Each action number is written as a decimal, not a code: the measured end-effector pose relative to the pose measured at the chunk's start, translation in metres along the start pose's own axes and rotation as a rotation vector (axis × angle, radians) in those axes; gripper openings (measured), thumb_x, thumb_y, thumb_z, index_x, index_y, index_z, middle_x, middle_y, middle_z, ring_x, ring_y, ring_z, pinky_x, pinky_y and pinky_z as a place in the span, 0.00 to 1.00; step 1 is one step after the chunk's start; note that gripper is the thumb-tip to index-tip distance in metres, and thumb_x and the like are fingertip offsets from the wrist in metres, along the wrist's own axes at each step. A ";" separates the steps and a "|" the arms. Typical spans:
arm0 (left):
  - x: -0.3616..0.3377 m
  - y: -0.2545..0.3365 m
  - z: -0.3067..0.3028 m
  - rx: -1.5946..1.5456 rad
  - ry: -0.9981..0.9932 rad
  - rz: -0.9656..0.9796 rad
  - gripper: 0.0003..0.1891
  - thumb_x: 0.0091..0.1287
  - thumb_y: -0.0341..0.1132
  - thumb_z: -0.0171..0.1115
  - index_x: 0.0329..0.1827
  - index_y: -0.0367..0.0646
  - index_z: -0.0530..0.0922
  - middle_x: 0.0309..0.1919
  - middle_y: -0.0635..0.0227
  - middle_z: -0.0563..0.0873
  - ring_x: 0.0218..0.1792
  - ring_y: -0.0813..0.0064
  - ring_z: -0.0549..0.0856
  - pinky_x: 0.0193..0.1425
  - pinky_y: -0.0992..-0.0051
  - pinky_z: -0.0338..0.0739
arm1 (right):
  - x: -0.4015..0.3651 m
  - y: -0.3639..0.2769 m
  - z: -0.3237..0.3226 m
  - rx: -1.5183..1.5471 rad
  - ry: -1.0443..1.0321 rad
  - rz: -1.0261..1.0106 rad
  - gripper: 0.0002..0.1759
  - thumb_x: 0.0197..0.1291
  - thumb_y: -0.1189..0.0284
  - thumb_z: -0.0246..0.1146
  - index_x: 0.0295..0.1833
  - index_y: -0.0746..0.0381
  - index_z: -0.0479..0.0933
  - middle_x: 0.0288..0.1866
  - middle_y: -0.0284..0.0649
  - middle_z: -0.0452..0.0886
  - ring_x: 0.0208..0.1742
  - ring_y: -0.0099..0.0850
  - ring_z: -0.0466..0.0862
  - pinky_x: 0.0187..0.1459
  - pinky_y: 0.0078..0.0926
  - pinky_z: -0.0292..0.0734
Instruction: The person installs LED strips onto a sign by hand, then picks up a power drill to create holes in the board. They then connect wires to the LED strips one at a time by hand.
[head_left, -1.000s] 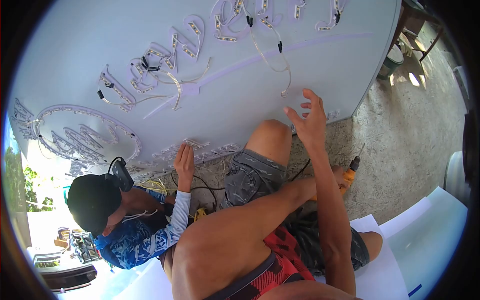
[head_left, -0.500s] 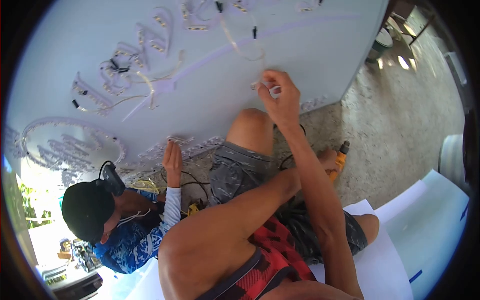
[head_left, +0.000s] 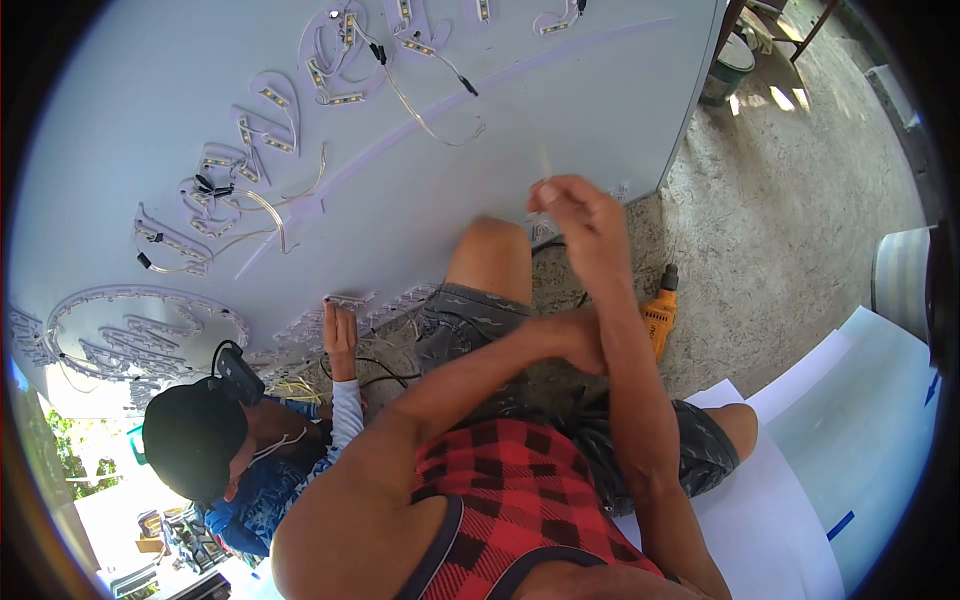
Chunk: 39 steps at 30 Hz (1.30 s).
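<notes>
My right hand point(head_left: 590, 225) is raised in front of the white board point(head_left: 400, 200), thumb and fingers pinched. A pale, blurred streak shows above the fingertips; I cannot make out what they hold. Further up, a thin clear wire point(head_left: 435, 130) with a black connector point(head_left: 468, 86) hangs from the LED letters point(head_left: 335, 85). My left arm crosses in front of my body. The left hand point(head_left: 583, 342) is mostly hidden behind my right forearm, its fingers out of sight. Just beyond the forearm is a yellow drill point(head_left: 658, 315); whether the left hand touches it is hidden.
A co-worker in a black cap point(head_left: 195, 440) sits at the left, one hand point(head_left: 340, 328) at the board's lower edge. Loose cables lie below it. White sheets point(head_left: 740, 520) cover the floor at lower right. A bucket point(head_left: 728, 70) stands beyond the board's right edge.
My right hand has pulled back from the board, slightly right and down. The left hand has shifted left behind the right forearm, and more of the drill shows. The view has tilted.
</notes>
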<state>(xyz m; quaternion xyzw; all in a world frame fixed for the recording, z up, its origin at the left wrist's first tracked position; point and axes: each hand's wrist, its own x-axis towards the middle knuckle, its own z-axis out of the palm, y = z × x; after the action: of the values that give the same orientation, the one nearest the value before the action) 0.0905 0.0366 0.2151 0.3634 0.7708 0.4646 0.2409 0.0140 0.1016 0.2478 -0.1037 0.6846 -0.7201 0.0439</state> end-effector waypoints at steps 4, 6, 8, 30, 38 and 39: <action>-0.036 0.055 -0.091 -0.025 -0.161 -0.076 0.14 0.61 0.32 0.73 0.50 0.45 0.86 0.48 0.60 0.89 0.34 0.65 0.89 0.36 0.62 0.79 | 0.004 -0.069 -0.034 0.184 0.116 -0.055 0.10 0.71 0.72 0.67 0.50 0.67 0.84 0.33 0.36 0.85 0.36 0.22 0.84 0.42 0.20 0.79; -0.044 0.103 -0.114 0.097 0.373 0.034 0.16 0.64 0.26 0.71 0.55 0.45 0.85 0.50 0.61 0.89 0.34 0.61 0.89 0.35 0.67 0.81 | 0.003 -0.088 -0.044 0.174 0.116 -0.042 0.09 0.72 0.73 0.66 0.50 0.67 0.83 0.32 0.36 0.85 0.34 0.19 0.83 0.38 0.17 0.77; -0.037 0.117 -0.119 0.175 0.813 0.106 0.22 0.64 0.25 0.71 0.62 0.44 0.82 0.51 0.60 0.89 0.37 0.59 0.90 0.35 0.70 0.84 | -0.002 -0.103 -0.047 0.135 -0.003 -0.011 0.07 0.72 0.74 0.65 0.48 0.67 0.83 0.32 0.35 0.85 0.31 0.18 0.81 0.33 0.17 0.74; -0.037 0.108 -0.160 -0.085 1.075 0.165 0.15 0.69 0.27 0.71 0.58 0.40 0.87 0.41 0.67 0.89 0.34 0.82 0.83 0.37 0.83 0.76 | 0.019 -0.123 -0.011 0.380 -0.032 -0.050 0.13 0.70 0.69 0.69 0.48 0.70 0.84 0.28 0.39 0.86 0.23 0.18 0.78 0.23 0.15 0.69; -0.033 0.095 -0.162 -0.351 1.046 0.224 0.08 0.69 0.30 0.72 0.47 0.37 0.90 0.40 0.68 0.88 0.27 0.86 0.76 0.26 0.83 0.67 | 0.013 -0.122 -0.002 0.443 -0.114 0.046 0.11 0.69 0.71 0.69 0.46 0.70 0.83 0.26 0.30 0.80 0.25 0.15 0.75 0.24 0.13 0.63; -0.034 0.093 -0.162 -0.350 1.045 0.227 0.08 0.69 0.30 0.72 0.47 0.37 0.90 0.40 0.68 0.88 0.27 0.86 0.76 0.26 0.83 0.67 | 0.012 -0.124 -0.004 0.441 -0.114 0.043 0.11 0.69 0.71 0.69 0.46 0.70 0.83 0.26 0.30 0.80 0.25 0.15 0.75 0.24 0.13 0.63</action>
<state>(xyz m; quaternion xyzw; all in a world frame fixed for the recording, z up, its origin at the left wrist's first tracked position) 0.0278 -0.0493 0.3729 0.1200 0.6550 0.7269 -0.1678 0.0109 0.1098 0.3719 -0.1176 0.5089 -0.8444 0.1192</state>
